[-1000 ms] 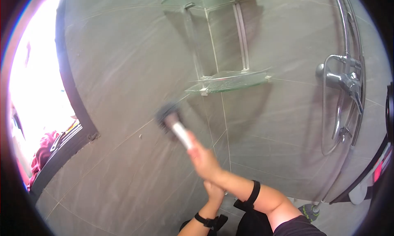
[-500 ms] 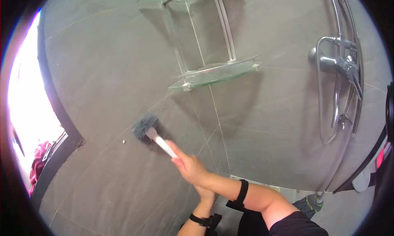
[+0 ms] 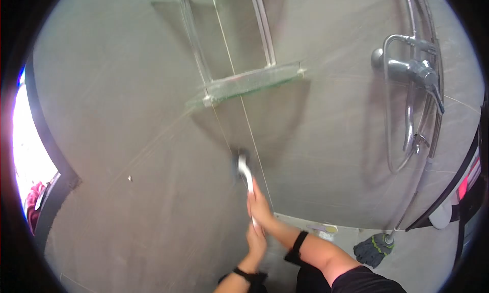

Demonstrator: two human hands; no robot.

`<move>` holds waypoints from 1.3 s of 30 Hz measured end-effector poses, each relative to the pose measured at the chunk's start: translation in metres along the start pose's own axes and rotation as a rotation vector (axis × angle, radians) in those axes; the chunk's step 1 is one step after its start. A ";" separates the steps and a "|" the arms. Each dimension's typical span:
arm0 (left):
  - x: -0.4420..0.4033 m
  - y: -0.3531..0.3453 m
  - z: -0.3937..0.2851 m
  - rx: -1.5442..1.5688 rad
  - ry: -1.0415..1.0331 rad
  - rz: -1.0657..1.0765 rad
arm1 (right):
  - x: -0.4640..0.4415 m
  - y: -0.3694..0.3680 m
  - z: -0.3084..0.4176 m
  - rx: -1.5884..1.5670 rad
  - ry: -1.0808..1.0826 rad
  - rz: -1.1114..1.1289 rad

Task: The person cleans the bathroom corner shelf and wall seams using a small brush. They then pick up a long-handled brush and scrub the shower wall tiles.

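A scrub brush with a white handle and dark grey bristles is held against the grey tiled wall, close to the corner line. The bristle head is blurred by motion. My right hand wraps around the handle. Below it, my left hand closes around the handle's lower end. Each forearm wears a black strap.
A glass corner shelf on metal rails hangs above the brush. A chrome shower mixer with pipes and hose is on the right wall. A grey mop stands at lower right. A bright opening lies at left.
The brush and both hands have moved right along the wall towards the corner, and the handle is now more upright. The camera view has shifted slightly.
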State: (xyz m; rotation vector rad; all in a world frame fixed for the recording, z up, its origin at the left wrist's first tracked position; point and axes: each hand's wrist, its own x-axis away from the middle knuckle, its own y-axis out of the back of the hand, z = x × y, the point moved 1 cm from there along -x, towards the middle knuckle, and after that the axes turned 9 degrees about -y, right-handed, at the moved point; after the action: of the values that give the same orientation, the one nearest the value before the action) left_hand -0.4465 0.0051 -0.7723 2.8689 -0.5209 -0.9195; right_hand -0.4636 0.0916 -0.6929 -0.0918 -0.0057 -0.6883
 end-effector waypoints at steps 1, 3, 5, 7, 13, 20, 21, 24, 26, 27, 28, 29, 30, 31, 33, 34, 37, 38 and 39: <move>-0.038 0.005 -0.031 -0.062 0.135 0.108 | -0.005 0.010 0.052 -0.094 -0.093 0.095; -0.110 0.003 -0.068 -0.163 -0.028 0.040 | -0.026 0.018 0.051 0.054 0.352 -0.102; -0.126 0.005 -0.081 -0.203 -0.024 0.013 | -0.021 0.026 0.038 0.019 0.437 -0.218; -0.102 0.007 -0.053 -0.320 0.028 0.020 | 0.016 0.038 -0.003 -0.146 0.266 -0.211; -0.050 0.005 0.009 -0.247 0.076 0.019 | 0.088 0.056 -0.083 0.053 -0.069 -0.181; -0.213 -0.083 -0.063 0.554 0.168 0.165 | 0.078 0.109 -0.060 -0.237 -0.120 -0.252; -0.212 -0.085 -0.055 0.654 0.207 0.197 | 0.076 0.111 -0.062 -0.220 -0.105 -0.246; -0.180 -0.100 -0.005 0.538 0.189 0.206 | 0.076 0.112 -0.063 -0.167 -0.082 -0.225; -0.148 -0.105 0.016 0.629 0.318 0.249 | 0.072 0.112 -0.068 -0.157 -0.105 -0.222; -0.156 -0.105 0.009 0.603 0.306 0.239 | 0.070 0.113 -0.066 -0.209 -0.130 -0.229; -0.169 -0.105 -0.004 0.578 0.300 0.227 | 0.068 0.113 -0.065 -0.257 -0.160 -0.235; -0.179 -0.104 -0.017 0.554 0.308 0.212 | 0.070 0.115 -0.067 -0.300 -0.202 -0.242; -0.201 -0.100 -0.042 0.595 0.271 0.216 | 0.070 0.117 -0.065 -0.299 -0.177 -0.224; -0.211 -0.096 -0.057 0.632 0.246 0.222 | 0.072 0.118 -0.060 -0.301 -0.164 -0.211; -0.198 -0.100 -0.048 0.635 0.309 0.186 | 0.074 0.120 -0.059 -0.309 -0.154 -0.210; -0.196 -0.102 -0.046 0.633 0.323 0.169 | 0.071 0.121 -0.060 -0.316 -0.170 -0.218; -0.113 -0.112 0.060 -0.045 -0.055 0.011 | 0.066 0.123 -0.068 -0.340 -0.188 -0.244; -0.094 -0.108 0.067 -0.297 -0.069 -0.021 | 0.064 0.124 -0.071 -0.345 -0.197 -0.257; -0.098 -0.108 0.061 -0.340 -0.013 -0.083 | 0.067 0.125 -0.065 -0.365 -0.190 -0.255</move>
State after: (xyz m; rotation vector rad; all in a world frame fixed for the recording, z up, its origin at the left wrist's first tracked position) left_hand -0.5250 0.1418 -0.7880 2.5940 -0.2213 -0.9362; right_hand -0.3346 0.1396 -0.7660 -0.5139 -0.0748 -0.9282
